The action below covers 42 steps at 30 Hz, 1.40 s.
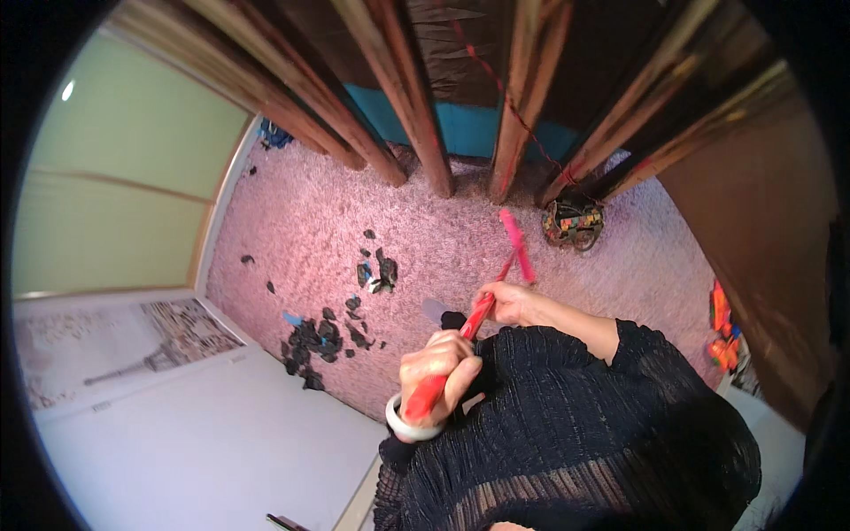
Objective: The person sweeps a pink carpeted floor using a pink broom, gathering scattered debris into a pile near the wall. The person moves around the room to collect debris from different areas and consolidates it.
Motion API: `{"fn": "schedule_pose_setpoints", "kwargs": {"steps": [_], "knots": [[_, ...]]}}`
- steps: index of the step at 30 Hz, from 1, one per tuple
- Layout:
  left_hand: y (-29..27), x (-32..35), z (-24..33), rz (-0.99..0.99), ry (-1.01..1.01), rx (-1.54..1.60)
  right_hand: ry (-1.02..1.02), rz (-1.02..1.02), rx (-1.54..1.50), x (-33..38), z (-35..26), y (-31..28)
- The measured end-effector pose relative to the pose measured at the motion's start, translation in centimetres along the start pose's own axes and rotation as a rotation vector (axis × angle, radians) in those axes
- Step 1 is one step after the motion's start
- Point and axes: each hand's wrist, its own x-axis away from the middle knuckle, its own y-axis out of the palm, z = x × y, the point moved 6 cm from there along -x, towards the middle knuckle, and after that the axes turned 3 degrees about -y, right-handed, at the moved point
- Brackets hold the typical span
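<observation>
A red-handled broom (478, 317) slants away from me over the carpet, its narrow pink head (518, 246) at the far end, to the right of the middle. My left hand (438, 372), with a white bangle at the wrist, is closed around the near end of the handle. Farther along the shaft, my right hand (505, 303) grips it too. Black scraps (312, 341) lie in a loose heap on the carpet to the left of my hands. A second cluster of black scraps (381, 270) lies beyond, with bits of blue and white among them.
Several wooden posts (425, 142) stand along the far side, with a dark cord hanging across them. A multicoloured patterned bag (574, 223) sits at their foot. White furniture (204, 425) borders the pink carpet (301, 203) on the left. Orange items (724, 327) lie at the right edge.
</observation>
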Motion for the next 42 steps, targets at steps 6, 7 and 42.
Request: {"fn": "schedule_pose_setpoints", "kwargs": {"steps": [6,7,42], "knots": [[-1.8,3.2,-11.4,0.283,-0.212,0.098,-0.122,0.264,0.249,-8.6,-6.7,-4.1],[-3.6,3.3,-11.4,0.269,-0.302,0.064,-0.096,0.233,0.238,-9.5,-5.8,-3.1],[-21.3,2.3,2.6,0.256,-0.024,-0.467,0.368,-0.114,0.409,-14.4,17.2,24.3]]}}
